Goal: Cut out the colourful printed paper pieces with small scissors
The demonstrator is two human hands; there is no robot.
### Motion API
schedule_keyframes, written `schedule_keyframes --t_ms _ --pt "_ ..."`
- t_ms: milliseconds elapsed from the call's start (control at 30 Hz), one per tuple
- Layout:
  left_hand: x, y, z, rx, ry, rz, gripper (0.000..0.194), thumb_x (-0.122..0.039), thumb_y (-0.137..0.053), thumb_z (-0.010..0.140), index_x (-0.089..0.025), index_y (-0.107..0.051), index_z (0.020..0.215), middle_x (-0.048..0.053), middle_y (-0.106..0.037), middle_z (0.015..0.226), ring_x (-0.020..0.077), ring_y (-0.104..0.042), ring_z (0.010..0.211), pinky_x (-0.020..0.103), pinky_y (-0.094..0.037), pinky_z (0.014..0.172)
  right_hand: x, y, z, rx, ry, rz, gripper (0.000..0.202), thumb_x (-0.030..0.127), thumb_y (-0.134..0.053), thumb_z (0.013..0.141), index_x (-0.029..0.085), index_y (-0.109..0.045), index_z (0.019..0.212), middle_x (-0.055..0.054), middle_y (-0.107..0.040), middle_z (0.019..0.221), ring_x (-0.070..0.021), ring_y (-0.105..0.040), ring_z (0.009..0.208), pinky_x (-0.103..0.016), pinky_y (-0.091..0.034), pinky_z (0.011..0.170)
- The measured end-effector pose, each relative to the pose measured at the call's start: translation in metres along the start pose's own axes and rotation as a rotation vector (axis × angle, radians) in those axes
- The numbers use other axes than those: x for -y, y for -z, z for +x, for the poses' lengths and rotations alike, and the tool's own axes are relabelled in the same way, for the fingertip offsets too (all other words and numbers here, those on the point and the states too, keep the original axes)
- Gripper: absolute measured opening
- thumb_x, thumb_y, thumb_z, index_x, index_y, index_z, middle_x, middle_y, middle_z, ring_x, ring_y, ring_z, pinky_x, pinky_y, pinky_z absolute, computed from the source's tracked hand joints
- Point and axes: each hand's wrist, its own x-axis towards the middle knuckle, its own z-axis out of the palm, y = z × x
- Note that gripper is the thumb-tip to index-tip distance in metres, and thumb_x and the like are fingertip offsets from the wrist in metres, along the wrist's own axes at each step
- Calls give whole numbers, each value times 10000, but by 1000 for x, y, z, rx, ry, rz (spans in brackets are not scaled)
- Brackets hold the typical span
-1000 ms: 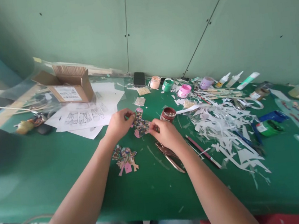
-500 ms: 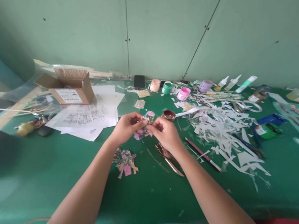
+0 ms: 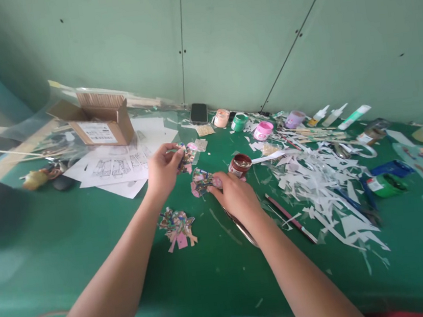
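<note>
My left hand [image 3: 163, 170] is closed on a small bundle of colourful paper pieces [image 3: 188, 157], raised over the table. Pinched in my right hand [image 3: 237, 196] is another colourful paper bundle [image 3: 201, 182], pink and dark patterned. A gap separates the two bundles. Nearer to me lies a loose pile of similar cut pieces [image 3: 178, 228]. Partly hidden beneath my right hand is a metal hand tool [image 3: 247, 232]. An open jar of dark red-brown paint [image 3: 240, 164] stands just beyond my right hand.
White paper scraps [image 3: 327, 190] spread across the right side beside a pencil [image 3: 291, 218]. Paint jars [image 3: 263, 130] and a phone [image 3: 199, 113] stand near the wall. A cardboard box [image 3: 101, 121] rests on printed sheets [image 3: 120, 164] at the back left.
My hands have moved apart, each with a colourful paper bundle. The left has gone up and to the left; the right is slightly lower. The view has shifted slightly.
</note>
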Motion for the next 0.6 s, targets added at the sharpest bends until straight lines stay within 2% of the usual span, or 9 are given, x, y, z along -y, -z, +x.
schedule_keyframes --t_ms 100,167,267,333,467,600 --pt "4 -1 0 15 13 48 178 -320 -640 804 -197 -551 896 -47 -577 569 75 -457 440 200 -350 432 -5 1 2 -47 4 88 166 313 -661 837 204 -610 952 -100 -651 985 -248 -657 832 -323 -479 663" --pt "5 0 0 9 9 107 150 -308 -611 823 -208 -519 886 -60 -549 536 80 -450 424 201 -330 426 -9 1 4 -65 25 225 89 283 -631 834 212 -587 863 -70 -656 922 -225 -655 805 -313 -477 675" --pt "3 -1 -2 24 2 160 118 -292 -573 841 -217 -490 878 -76 -508 497 92 -457 409 204 -299 416 -11 0 6 -82 37 521 104 268 -541 854 221 -582 937 -5 -652 751 -184 -644 672 -295 -479 655" --pt "2 -2 -3 67 -1 157 103 -286 -557 844 -217 -485 869 -81 -490 496 94 -463 408 205 -293 418 -10 1 6 -144 30 642 155 279 -503 860 221 -581 981 3 -649 715 -177 -637 627 -293 -484 642" --pt "4 -4 -4 144 -29 151 95 -285 -536 850 -207 -507 896 -79 -492 524 97 -487 426 210 -338 445 -8 5 6 -320 -2 661 185 287 -453 879 215 -602 962 -49 -683 816 -201 -665 721 -319 -503 689" --pt "10 -4 -5 166 -67 244 190 -312 -548 856 -184 -591 991 -30 -606 618 120 -554 491 235 -406 503 -12 11 8 -459 -40 685 213 291 -452 876 201 -597 1004 -56 -673 806 -199 -650 716 -322 -508 689"
